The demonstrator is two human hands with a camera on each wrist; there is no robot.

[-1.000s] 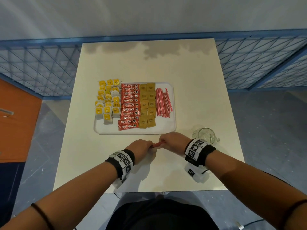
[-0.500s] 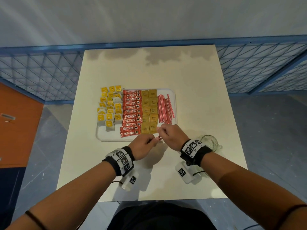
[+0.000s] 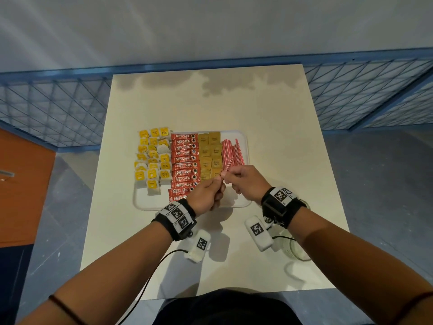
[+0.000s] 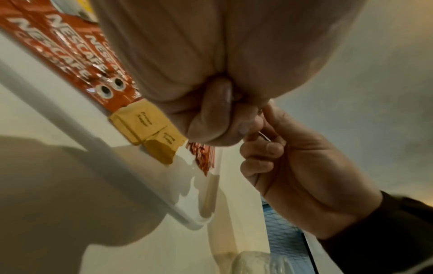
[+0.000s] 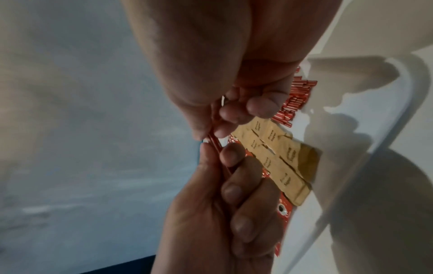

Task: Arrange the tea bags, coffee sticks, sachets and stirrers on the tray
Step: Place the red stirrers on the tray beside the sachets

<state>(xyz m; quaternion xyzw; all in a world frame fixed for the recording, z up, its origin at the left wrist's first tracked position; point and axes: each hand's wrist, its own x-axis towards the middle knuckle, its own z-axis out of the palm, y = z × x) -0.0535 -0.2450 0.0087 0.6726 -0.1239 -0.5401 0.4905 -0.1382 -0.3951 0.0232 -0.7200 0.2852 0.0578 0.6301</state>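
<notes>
Two hands meet above the near right part of a white tray (image 3: 246, 146) that lies on a cream table (image 3: 276, 137), largest thing in view, backed by a blue mesh fence (image 3: 58, 109). On the tray, from left to right, lie yellow tea bags (image 3: 152, 160) in loose columns, some reaching past the tray's left edge, then a stacked column of red coffee sticks (image 3: 184, 160), then two columns of brown sugar sachets (image 3: 210, 153), then a bundle of red stirrers (image 3: 232, 151) running lengthwise beside the sachets. A clear glass mug (image 3: 297, 249) stands on the table near the right forearm, well apart from the tray's contents. The left hand (image 3: 207, 195) is curled, its thumb and forefinger pinching the lower part of a thin red stirrer (image 5: 216, 146); the right hand (image 3: 248, 181) pinches the same stirrer at its upper part, the remaining fingers folded in. The held stirrer is lifted off the tray, above the near end of the sachets and the stirrer bundle, and slants between the two sets of fingertips. Both wrists wear black bands with square black-and-white markers.
</notes>
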